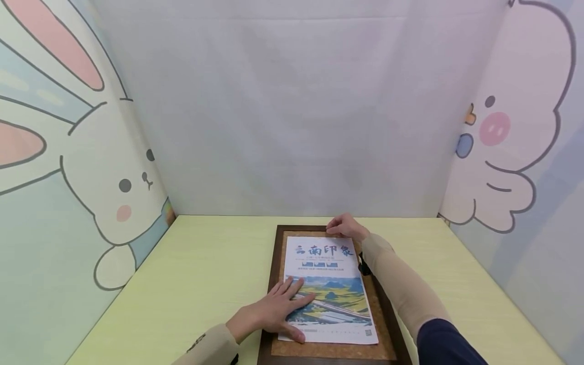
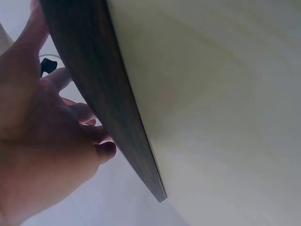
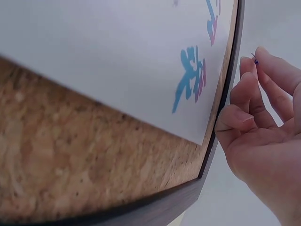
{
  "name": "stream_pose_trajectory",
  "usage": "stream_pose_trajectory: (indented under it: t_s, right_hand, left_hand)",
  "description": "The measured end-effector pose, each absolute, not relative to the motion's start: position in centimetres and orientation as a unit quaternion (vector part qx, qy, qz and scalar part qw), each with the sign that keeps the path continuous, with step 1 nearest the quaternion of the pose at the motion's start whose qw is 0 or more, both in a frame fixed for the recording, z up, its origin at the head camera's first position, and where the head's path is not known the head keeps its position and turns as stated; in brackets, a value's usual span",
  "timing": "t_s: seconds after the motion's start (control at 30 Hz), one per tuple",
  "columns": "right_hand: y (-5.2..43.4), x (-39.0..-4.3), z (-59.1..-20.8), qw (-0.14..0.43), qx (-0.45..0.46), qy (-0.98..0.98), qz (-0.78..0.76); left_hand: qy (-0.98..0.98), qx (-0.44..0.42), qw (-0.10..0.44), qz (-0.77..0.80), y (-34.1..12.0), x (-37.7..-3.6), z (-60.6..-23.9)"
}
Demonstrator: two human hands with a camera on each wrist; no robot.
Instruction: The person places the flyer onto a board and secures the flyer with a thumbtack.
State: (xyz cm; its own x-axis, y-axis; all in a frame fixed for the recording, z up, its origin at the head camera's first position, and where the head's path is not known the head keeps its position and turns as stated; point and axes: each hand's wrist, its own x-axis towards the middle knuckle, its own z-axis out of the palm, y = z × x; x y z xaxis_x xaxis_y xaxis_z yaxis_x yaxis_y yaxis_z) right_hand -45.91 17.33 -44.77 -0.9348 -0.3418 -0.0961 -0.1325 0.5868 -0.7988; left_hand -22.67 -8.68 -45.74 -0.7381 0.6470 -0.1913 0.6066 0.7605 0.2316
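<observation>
Head view: left hand (image 1: 278, 309) flat on poster (image 1: 326, 284)

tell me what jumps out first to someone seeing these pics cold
A poster with blue characters and a landscape photo lies on a dark-framed cork board at the near edge of the pale green table. The left hand presses its lower part flat; the right hand touches its far corner.

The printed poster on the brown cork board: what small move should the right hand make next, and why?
Probably move the right hand a little inward and press the small blue-tipped pin, pinched in its fingertips, through the white printed poster's top right corner into the brown cork board. The left hand lies flat on the poster's lower left, steadying it.
</observation>
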Motion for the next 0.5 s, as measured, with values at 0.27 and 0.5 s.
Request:
stream_pose_trajectory:
  t_s: [0.27, 0.5]
  right_hand:
    - [16.3, -46.1, -44.7, 0.14, -0.167, 0.897, -0.385]
    - [15.7, -46.1, -44.7, 0.141, -0.19, 0.898, -0.371]
  left_hand:
    - [0.929, 0.336, 0.138, 0.069, -8.6, -22.8, -45.7]
    - [0.93, 0.332, 0.14, 0.07, -8.5, -22.7, -45.5]
